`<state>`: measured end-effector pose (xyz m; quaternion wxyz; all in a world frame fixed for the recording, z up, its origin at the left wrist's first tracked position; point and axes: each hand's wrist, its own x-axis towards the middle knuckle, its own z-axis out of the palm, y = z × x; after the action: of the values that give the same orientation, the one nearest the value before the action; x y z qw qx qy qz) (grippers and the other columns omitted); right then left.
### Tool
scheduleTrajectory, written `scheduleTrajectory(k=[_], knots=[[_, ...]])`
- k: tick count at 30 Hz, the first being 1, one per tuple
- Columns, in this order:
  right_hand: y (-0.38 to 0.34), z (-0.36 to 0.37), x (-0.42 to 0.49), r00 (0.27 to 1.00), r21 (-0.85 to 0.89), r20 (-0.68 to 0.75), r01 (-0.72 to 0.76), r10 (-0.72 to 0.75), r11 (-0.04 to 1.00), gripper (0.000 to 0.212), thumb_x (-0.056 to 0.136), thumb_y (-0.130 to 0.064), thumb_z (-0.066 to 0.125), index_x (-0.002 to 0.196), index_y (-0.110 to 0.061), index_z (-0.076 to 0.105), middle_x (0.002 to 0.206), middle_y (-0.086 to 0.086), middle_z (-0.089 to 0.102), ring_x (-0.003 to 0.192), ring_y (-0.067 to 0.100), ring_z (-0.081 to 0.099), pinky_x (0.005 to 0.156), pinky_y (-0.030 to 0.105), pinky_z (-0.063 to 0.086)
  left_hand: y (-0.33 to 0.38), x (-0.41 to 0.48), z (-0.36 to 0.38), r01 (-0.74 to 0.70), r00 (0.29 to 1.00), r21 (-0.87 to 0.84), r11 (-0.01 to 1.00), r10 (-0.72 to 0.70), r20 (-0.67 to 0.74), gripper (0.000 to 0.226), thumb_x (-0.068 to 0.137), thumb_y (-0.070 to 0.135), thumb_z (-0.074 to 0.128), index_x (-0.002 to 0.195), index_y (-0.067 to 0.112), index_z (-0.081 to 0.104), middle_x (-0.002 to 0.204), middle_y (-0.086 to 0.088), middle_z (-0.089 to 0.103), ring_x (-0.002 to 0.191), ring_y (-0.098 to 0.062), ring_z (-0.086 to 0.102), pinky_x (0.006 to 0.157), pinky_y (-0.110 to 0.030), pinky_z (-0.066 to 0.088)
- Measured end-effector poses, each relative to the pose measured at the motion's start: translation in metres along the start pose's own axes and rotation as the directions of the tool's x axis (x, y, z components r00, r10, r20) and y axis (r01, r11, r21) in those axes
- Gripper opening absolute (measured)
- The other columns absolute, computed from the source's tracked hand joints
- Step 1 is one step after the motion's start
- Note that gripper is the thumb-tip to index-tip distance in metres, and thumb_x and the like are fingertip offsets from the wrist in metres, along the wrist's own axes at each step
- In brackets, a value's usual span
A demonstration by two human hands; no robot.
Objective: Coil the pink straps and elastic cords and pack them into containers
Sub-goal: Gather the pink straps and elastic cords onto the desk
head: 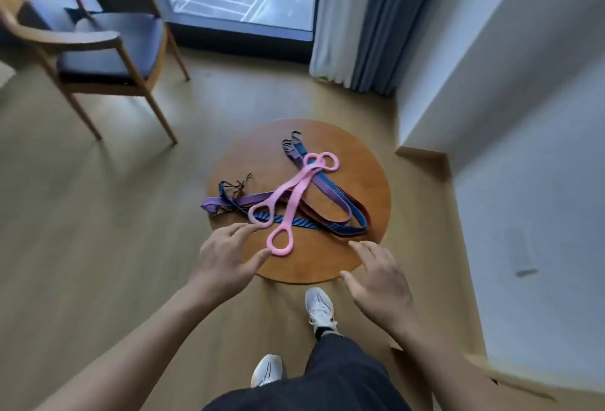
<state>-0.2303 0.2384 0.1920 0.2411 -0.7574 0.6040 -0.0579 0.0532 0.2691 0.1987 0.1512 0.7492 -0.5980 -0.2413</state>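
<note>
- Head view: small round brown wooden table (327,263) stands on the pale wood floor. On it, two pink rubbery straps with ring ends (288,196) lie crossed over a tangle of flat blue and purple elastic cords with dark hooks (330,201).
- Left hand (226,260) at the table's 7 o'clock edge, fingers spread and loose, gripping nothing; fingertips touch or nearly touch the two near pink rings.
- Right hand (379,283) at 5 o'clock, also open and empty, just beside the cord loops.
- No containers in sight.
- Risk: the straps rest on the cords, so lifting one may drag the tangle along.
- Risk: cord ends overhang at 9 o'clock; a tug could slide them to the floor.
- Risk: hooks at 12 o'clock may snag during coiling.
</note>
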Motion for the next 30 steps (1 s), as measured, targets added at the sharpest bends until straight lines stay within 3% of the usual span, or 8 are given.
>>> scheduleTrajectory(k=[6,10,14,17,21,24,27,30], knots=[[-0.007,0.026,0.121,0.952,-0.024,0.292,0.1,-0.089,0.995,0.062,0.091,-0.043,0.063,0.147,-0.022,0.046,0.145,-0.003,0.049,0.134,0.019,0.042,0.113,0.034,0.036,-0.009,0.036,0.023,0.236,0.971,0.0,0.972,-0.235,0.038,0.059,0.091,0.049,0.072,0.141,0.021,0.061,0.143,-0.002,0.061,0.135,-0.023,0.051,0.111,-0.045,0.045],[-0.008,0.053,0.202,0.911,0.003,0.412,0.038,-0.036,0.999,0.057,0.087,-0.043,0.068,0.138,-0.022,0.054,0.134,0.0,0.059,0.123,0.02,0.055,0.101,0.036,0.049,-0.017,0.056,0.037,0.313,0.947,-0.007,0.95,-0.311,0.077,0.057,0.09,0.045,0.075,0.139,0.018,0.062,0.14,-0.005,0.062,0.133,-0.026,0.052,0.111,-0.044,0.044],[-0.012,0.085,0.272,0.839,0.139,0.518,-0.272,0.164,0.952,0.045,0.083,-0.045,0.069,0.12,-0.02,0.067,0.116,0.001,0.069,0.105,0.023,0.064,0.093,0.04,0.054,-0.021,0.076,0.048,0.326,0.941,0.006,0.945,-0.325,0.088,0.054,0.089,0.038,0.077,0.136,0.014,0.065,0.137,-0.009,0.064,0.13,-0.029,0.055,0.109,-0.044,0.046],[-0.015,0.117,0.311,0.739,0.258,0.555,-0.589,0.382,0.766,0.024,0.083,-0.036,0.068,0.091,-0.013,0.072,0.088,0.008,0.072,0.08,0.027,0.07,0.082,0.044,0.061,-0.023,0.091,0.058,0.295,0.954,-0.003,0.955,-0.294,0.06,0.047,0.086,0.027,0.081,0.128,0.01,0.069,0.128,-0.011,0.068,0.121,-0.032,0.062,0.103,-0.044,0.05],[-0.014,0.15,0.34,0.629,0.337,0.569,-0.766,0.529,0.548,0.023,0.082,-0.024,0.07,0.092,-0.003,0.071,0.078,0.013,0.069,0.059,0.024,0.061,0.056,0.031,0.053,-0.029,0.107,0.063,0.208,0.975,0.051,0.977,-0.211,0.068,0.044,0.083,0.018,0.083,0.123,0.004,0.071,0.12,-0.014,0.07,0.112,-0.036,0.066,0.093,-0.047,0.058],[-0.017,0.145,0.335,0.7,0.385,0.511,-0.706,0.499,0.595,0.013,0.081,-0.024,0.068,0.078,-0.011,0.069,0.077,0.009,0.066,0.068,0.026,0.056,0.063,0.035,0.048,-0.029,0.119,0.06,0.203,0.977,0.031,0.979,-0.204,0.068,0.042,0.085,0.017,0.083,0.123,0.002,0.071,0.119,-0.016,0.07,0.111,-0.036,0.066,0.095,-0.045,0.056],[-0.024,0.117,0.311,0.817,0.503,0.494,-0.548,0.299,0.668,0.022,0.084,-0.022,0.066,0.065,-0.012,0.06,0.065,0.008,0.054,0.065,0.023,0.044,0.063,0.039,0.038,-0.024,0.133,0.057,0.207,0.975,0.025,0.978,-0.208,0.074,0.042,0.089,0.02,0.079,0.125,0.002,0.069,0.121,-0.016,0.07,0.114,-0.036,0.065,0.096,-0.045,0.055],[-0.032,0.079,0.286,0.849,0.609,0.52,-0.443,0.09,0.657,0.027,0.088,-0.013,0.066,0.064,-0.008,0.056,0.061,0.009,0.047,0.059,0.019,0.041,0.056,0.034,0.035,-0.014,0.152,0.057,0.206,0.973,-0.033,0.978,-0.201,0.116,0.045,0.09,0.027,0.078,0.127,0.004,0.067,0.121,-0.013,0.07,0.115,-0.034,0.063,0.097,-0.043,0.051]])
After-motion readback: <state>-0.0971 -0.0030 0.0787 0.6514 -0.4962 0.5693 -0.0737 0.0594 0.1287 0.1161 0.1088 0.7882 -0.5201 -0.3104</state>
